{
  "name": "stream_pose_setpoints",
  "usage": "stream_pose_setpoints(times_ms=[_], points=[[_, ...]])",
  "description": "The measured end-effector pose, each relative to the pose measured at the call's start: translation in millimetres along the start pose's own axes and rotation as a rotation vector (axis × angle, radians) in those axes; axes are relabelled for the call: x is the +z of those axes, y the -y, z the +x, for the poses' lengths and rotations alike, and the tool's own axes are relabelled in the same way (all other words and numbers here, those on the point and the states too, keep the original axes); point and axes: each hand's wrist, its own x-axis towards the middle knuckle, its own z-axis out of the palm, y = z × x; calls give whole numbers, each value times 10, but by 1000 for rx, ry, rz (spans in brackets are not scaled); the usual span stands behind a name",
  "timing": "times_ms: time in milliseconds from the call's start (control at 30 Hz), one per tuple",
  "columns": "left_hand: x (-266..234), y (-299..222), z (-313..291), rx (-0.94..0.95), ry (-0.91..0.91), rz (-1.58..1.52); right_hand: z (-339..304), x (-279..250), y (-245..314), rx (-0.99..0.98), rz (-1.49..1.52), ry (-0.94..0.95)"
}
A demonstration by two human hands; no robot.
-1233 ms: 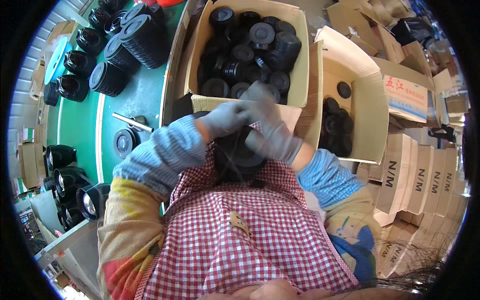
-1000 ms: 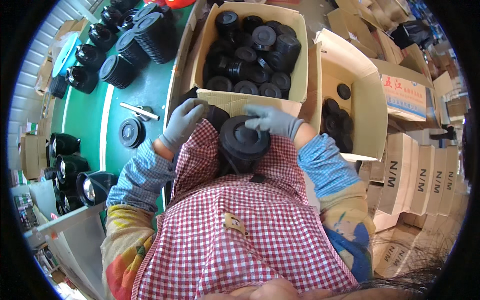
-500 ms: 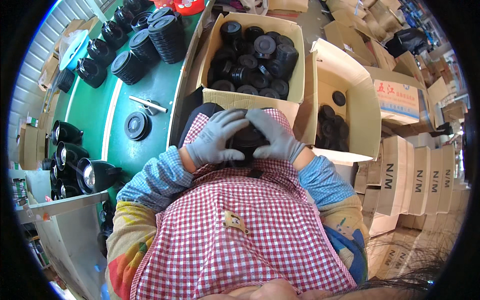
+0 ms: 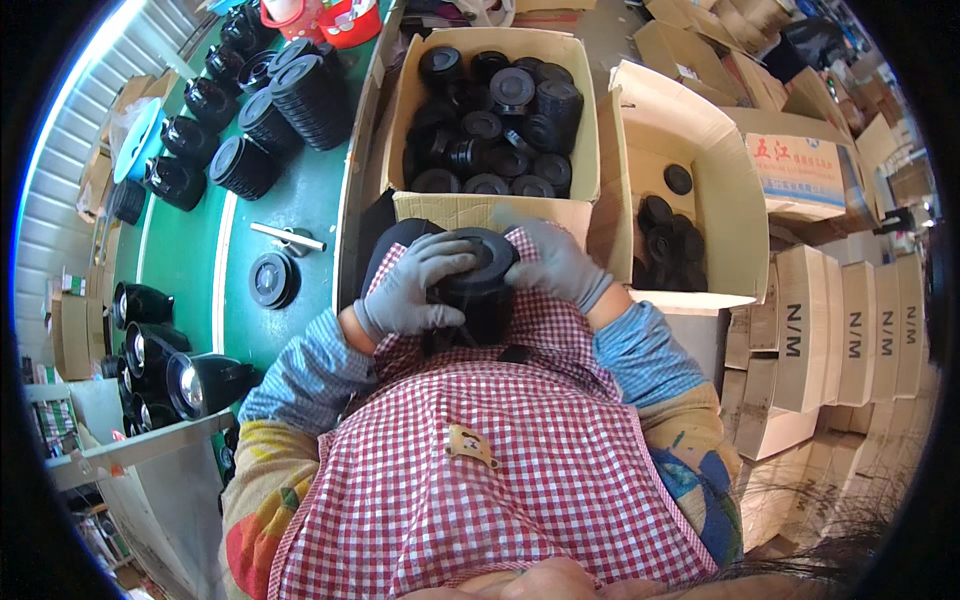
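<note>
One black cylindrical plastic piece (image 4: 482, 260), apparently unfinished, gripped by left grey-gloved hand (image 4: 410, 287); right grey-gloved hand (image 4: 562, 262) blurred, grip undeterminable. Far tan cardboard box (image 4: 450, 207): black round pieces (image 4: 512, 88) seemingly outstanding.

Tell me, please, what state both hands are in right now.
Left hand: holding the black round piece by its left side.
Right hand: open beside it, fingers blurred; contact cannot be told.

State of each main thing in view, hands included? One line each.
Left hand: gloved, grip on black cylinder
Right hand: blurred, grip unclear
Black cylinder: in lap, round top facing up
Carton ahead: open, heaped with black parts
Carton to its right: open, partly filled
Metal tube: lying on green table
Black stacks: standing on table
Red tub: open, holding items
</note>
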Motion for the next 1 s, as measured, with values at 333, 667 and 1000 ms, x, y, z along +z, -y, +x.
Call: stream_pose_setpoints(times_ms=[333,667,1000], points=[[-294,709,497,-307,134,-126,304,-274,-403,-392,-449,-74],[210,1269,848,570,203,-371,650,-1,-257,-426,-471,532],[346,1174,1013,-432,511,-937,557,119,-189,-342,-511,487]])
